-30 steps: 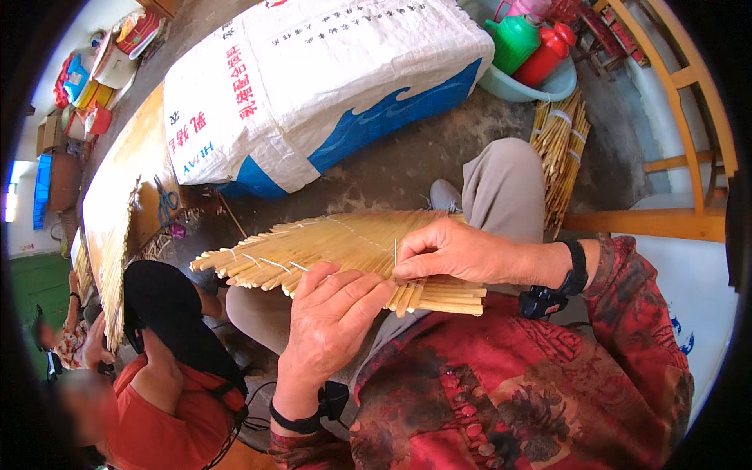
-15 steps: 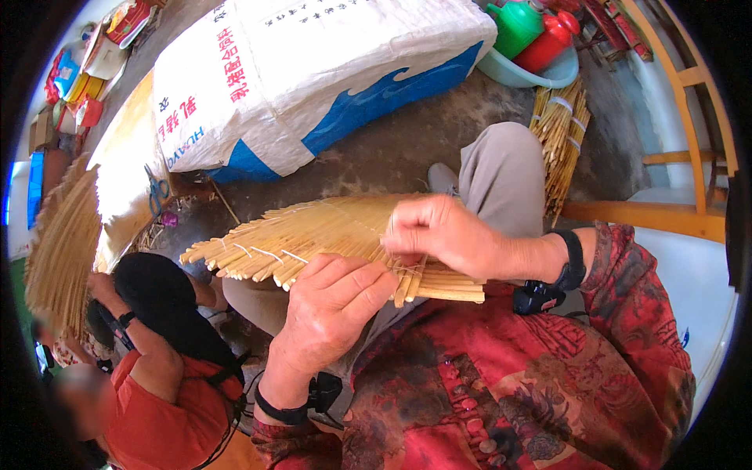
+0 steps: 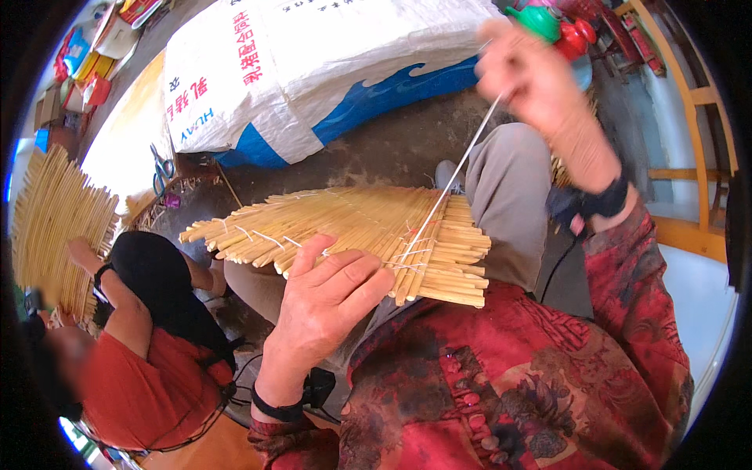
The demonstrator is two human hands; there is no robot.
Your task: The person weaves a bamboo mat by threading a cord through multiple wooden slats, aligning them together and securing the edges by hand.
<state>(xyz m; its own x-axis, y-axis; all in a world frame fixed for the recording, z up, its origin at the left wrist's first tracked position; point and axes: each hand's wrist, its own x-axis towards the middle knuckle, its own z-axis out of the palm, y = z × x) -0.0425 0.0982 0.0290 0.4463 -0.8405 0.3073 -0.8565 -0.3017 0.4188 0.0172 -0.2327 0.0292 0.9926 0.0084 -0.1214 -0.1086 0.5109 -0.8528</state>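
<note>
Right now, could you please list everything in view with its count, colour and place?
Stalk mat: 1, tan, across the lap
Cord: 1, white, rising from mat
Woven wrap: 1, white and blue, top centre
Scissors: 1 pair, dark blue, left of wrap
Container: 1, green, top right
Second container: 1, red, beside it
Basin: 1, pale blue, mostly hidden, below containers
Wooden frame: 1, orange, right edge
Second mat: 1, tan, far left
Co-worker: 1, orange shirt, lower left
Assorted items: count unclear, mixed, top left
Trousers: 1 pair, grey, under mat
Top: 1, patterned red, lower centre
Wristbands: 2, black, both wrists
Left hand: 1, bare, on mat edge
Right hand: 1, bare, raised, blurred
</note>
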